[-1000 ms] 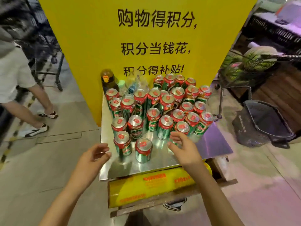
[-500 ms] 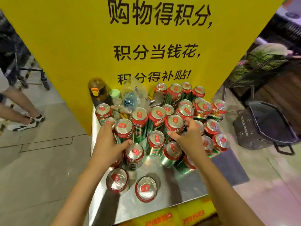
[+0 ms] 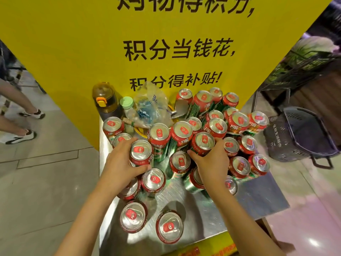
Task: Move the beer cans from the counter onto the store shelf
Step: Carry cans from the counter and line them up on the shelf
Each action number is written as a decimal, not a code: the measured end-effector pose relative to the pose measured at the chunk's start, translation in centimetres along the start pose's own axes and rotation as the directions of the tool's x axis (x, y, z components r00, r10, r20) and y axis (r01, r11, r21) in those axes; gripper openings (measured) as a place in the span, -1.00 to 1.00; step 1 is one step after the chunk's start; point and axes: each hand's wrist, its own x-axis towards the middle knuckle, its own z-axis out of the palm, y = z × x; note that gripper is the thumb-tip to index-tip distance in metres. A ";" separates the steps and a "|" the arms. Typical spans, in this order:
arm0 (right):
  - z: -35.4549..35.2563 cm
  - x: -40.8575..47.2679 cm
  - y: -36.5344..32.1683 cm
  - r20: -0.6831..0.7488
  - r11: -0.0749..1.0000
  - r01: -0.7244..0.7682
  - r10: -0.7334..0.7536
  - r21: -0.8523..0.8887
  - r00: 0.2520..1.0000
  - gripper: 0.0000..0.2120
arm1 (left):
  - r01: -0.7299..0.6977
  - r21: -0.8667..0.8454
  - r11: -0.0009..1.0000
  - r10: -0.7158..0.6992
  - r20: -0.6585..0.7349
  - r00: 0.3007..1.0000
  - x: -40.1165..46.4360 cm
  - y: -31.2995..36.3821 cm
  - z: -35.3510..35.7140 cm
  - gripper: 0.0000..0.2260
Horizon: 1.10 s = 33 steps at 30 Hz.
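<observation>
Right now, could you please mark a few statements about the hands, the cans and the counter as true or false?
1. The left hand grips a beer can. True.
2. The right hand is held open above the cans. False: its fingers curl round another can.
3. The cans stand on a wooden counter. False: the counter is bare shiny metal.
4. A bottle with an orange clasp stands at the counter's back left corner. True.
5. The sign behind the cans is blue. False: the sign is yellow with black characters.
</observation>
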 end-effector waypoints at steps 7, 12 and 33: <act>-1.3 -0.4 -0.2 0.061 0.990 0.047 -0.056 0.134 0.997 -0.43 | -0.005 -0.012 1.000 0.004 -0.105 0.994 -0.4 0.5 0.3 -0.43; -3.4 -0.1 -1.5 0.063 0.973 0.115 -0.130 0.198 0.989 -0.40 | -0.011 -0.046 0.999 0.002 -0.181 0.983 -0.5 1.8 -0.4 -0.47; -16.0 -3.0 -6.9 -0.069 0.660 0.255 -0.294 0.706 0.953 -0.44 | -0.150 -0.445 0.883 -0.016 -0.348 0.937 -6.3 14.0 -5.8 -0.42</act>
